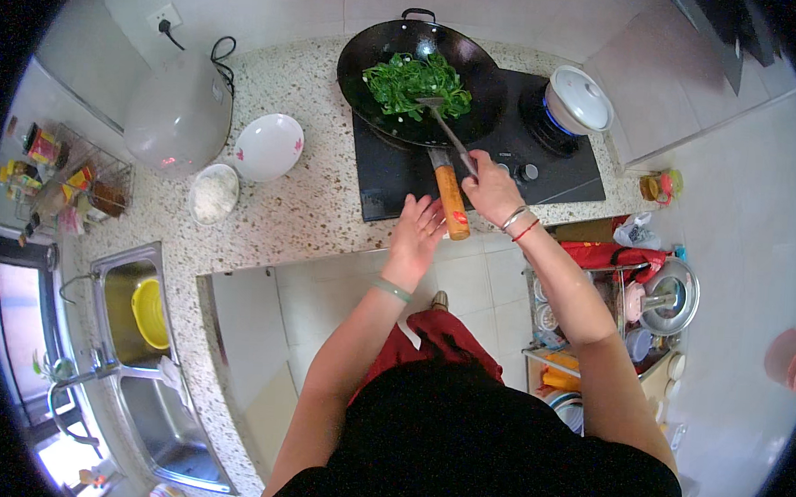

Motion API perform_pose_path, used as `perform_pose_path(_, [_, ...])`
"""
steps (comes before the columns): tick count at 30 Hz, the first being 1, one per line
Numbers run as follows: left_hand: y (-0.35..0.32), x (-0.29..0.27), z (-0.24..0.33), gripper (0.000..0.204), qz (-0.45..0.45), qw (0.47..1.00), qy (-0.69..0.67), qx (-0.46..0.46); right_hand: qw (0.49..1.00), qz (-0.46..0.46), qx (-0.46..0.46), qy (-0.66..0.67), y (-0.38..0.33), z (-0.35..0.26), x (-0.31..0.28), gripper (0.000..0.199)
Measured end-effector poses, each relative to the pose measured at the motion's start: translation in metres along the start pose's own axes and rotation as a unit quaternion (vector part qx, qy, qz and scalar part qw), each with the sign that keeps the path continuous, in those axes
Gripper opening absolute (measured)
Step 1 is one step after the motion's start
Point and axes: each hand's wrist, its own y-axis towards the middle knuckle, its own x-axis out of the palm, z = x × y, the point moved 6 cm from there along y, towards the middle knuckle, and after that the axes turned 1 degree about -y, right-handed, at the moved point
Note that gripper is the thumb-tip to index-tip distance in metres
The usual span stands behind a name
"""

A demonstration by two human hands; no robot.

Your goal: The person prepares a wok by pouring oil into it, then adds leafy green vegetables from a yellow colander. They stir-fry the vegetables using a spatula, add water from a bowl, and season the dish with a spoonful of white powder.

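A large black wok (488,82) sits on the left side of the black cooktop (563,183), with chopped leafy greens (407,82) heaped in its bowl. My right hand (491,189) grips the handle of a metal spatula (452,136), whose blade rests against the greens. The wok's wooden handle (449,193) points toward me. Beside that handle, on its left, my left hand (417,231) has its fingers spread and holds nothing; whether a fingertip touches the wood, I cannot make out.
On the right burner, a lidded white pot (579,100) stands over a blue flame. Left of the wok are a white plate (270,146), a bowl of white food (213,196) and a rice cooker (178,115). A double sink (130,324) holds a yellow basin (150,314). A crowded rack stands at right.
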Motion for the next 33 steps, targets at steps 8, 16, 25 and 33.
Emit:
perform_pose_path(8, [-0.005, 0.035, 0.004, 0.049, -0.057, 0.993, 0.086, -0.051, 0.982, -0.037, -0.054, -0.176, -0.022, -0.007, -0.048, 0.037])
perform_pose_path(16, [-0.008, 0.04, 0.003, 0.048, -0.055, 0.992, 0.099, -0.049, 0.995, 0.009, -0.049, -0.084, 0.024, -0.001, -0.006, 0.035])
perform_pose_path(25, [-0.018, 0.053, 0.04, 0.072, 0.066, 0.973, 0.177, 0.132, 0.927, -0.12, 0.134, 0.329, 0.026, 0.023, -0.074, 0.033])
perform_pose_path(33, [-0.02, 0.076, 0.041, 0.071, 0.061, 0.893, 0.366, 0.253, 0.994, 0.023, -0.048, -0.099, 0.103, 0.03, -0.058, 0.023])
